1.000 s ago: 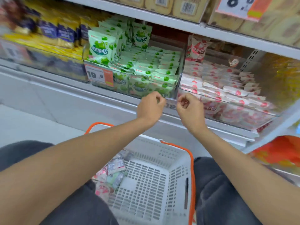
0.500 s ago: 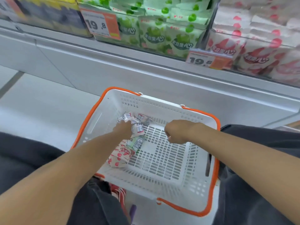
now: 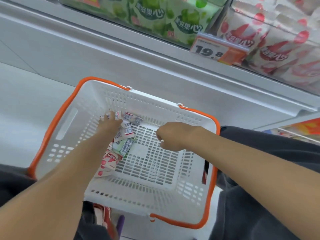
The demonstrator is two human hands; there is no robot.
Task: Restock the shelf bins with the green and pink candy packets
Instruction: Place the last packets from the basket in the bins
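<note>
A white basket with orange handles (image 3: pixel 155 98) sits on the floor between my knees. Several candy packets lie along its left side: a pink one (image 3: pixel 109 161), a green one (image 3: pixel 123 146) and others turned label-side up (image 3: pixel 127 131). My left hand (image 3: pixel 110 122) reaches into the far left corner, its fingers spread and touching the packets there. My right hand (image 3: pixel 171 135) hovers over the bare basket floor with fingers curled and nothing in it. On the shelf above are the green packet bin (image 3: pixel 173 19) and the pink packet bin (image 3: pixel 270 42).
A 19.8 price tag (image 3: pixel 218 49) hangs on the shelf front between the two bins. A grey shelf base panel (image 3: pixel 121 54) runs behind the basket. My dark trouser legs flank the basket on both sides.
Both hands came down from the shelf edge into the basket and the view tilted down. In the last half second the left hand pushed further toward the far corner packets.
</note>
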